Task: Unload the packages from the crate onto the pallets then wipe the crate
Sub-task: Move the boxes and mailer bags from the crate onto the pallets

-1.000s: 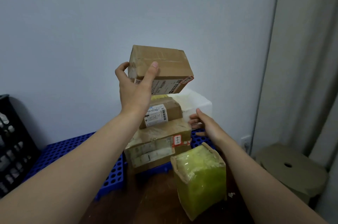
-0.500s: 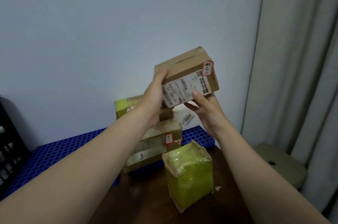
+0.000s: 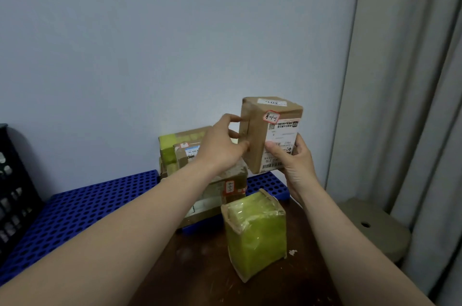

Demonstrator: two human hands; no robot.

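The cardboard box (image 3: 271,130) is being held up in the air between both hands, above the right end of the blue pallet (image 3: 82,205) and clear of the packages stacked there. The left hand (image 3: 220,145) is closing its grip on the box's left face, with the thumb high on the edge and the fingers curled against the side lower down. The right hand (image 3: 293,159) is cupping the lower right corner from beneath, its thumb pressing on the white shipping label. The box is standing on end, slightly tilted. It is plain brown card, taped, with a red-bordered handwritten tag near the top.

The pallet is hard plastic pierced by rows of round holes. On it the stacked packages (image 3: 225,180) are sitting against the wall; the left forearm is covering much of them, so their number is hard to tell. A green-wrapped package (image 3: 257,233), glossy with film and edged in torn card, is standing upright on the dark wooden tabletop (image 3: 195,270), just in front of the pallet.

The black crate (image 3: 15,188) is being cut off by the left edge, and its contents are too dim to make out.
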